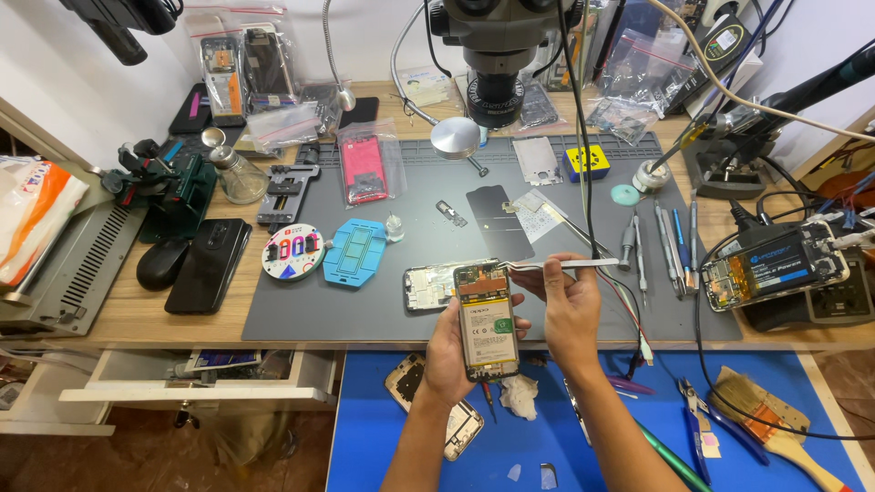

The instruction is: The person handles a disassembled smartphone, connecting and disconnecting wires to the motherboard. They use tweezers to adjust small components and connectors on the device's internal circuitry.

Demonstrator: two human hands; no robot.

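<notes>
Left hand [448, 351] comes up from below, palm cupping the phone [488, 321], fingers wrapped round its left edge and thumb side, closed on it. Phone is back-open, long axis near vertical, top end pointing away toward the mat [365, 314], held above the desk edge. Right hand [570, 310] just right of the phone, pinched shut on tweezers [556, 264], tips pointing left, touching the phone's top.

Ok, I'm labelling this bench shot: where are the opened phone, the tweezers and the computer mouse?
opened phone [489, 328], head view, on its white battery.
tweezers [572, 263], head view, mid-shaft, above the right hand.
computer mouse [162, 264], head view, top of its black shell.
</notes>
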